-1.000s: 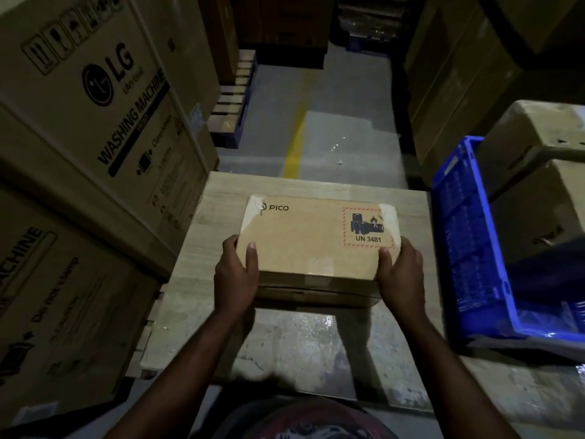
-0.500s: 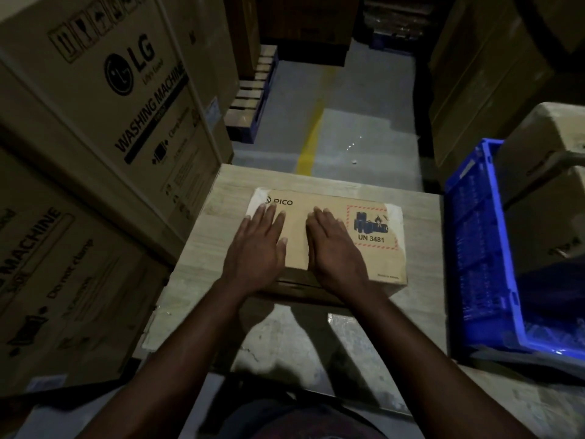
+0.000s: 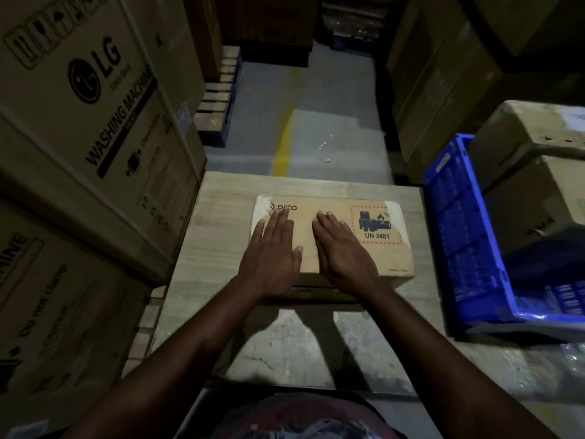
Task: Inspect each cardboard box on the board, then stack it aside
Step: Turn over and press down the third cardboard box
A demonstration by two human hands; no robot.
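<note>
A flat brown cardboard box [image 3: 391,258] with a PICO mark and a red-bordered UN 3481 battery label lies on the pale wooden board [image 3: 221,217]. My left hand [image 3: 272,251] lies flat on the left part of the box top, fingers straight and reaching the PICO mark. My right hand [image 3: 342,251] lies flat beside it on the middle of the top, just left of the label. Both palms press on the lid, and neither hand grips an edge.
Tall LG washing machine cartons [image 3: 95,128] wall in the left side. A blue plastic crate [image 3: 468,236] stands right of the board, with brown cartons [image 3: 531,147] behind it. Beyond the board, a grey floor with a yellow line [image 3: 281,147] runs past a pallet [image 3: 215,103].
A second ago my hands gripped the box's near corners. They then came onto the top, and since half a second ago they have slid a little farther along the lid.
</note>
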